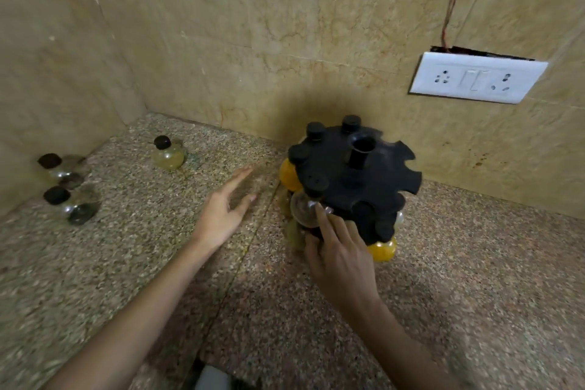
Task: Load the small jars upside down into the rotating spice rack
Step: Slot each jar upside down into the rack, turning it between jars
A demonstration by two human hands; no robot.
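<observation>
The black rotating spice rack [361,180] stands on the speckled stone counter [474,279] near the back wall. Several jars hang in its edge slots with black caps above the disc, among them an orange jar [288,177] on the left and another orange jar [383,249] at the front. My right hand [340,255] is at the rack's front left, its straight index finger touching a clear jar [302,209] that sits in a slot, thumb just below it. My left hand [226,210] hovers flat over the counter left of the rack, fingers straight, holding nothing.
Three loose black-capped jars are on the counter's left: a yellowish jar [168,152] farther back and two clear jars [61,168] [72,204] near the side wall. A white socket plate [474,77] with a wire above it is on the back wall. Walls close the left and back.
</observation>
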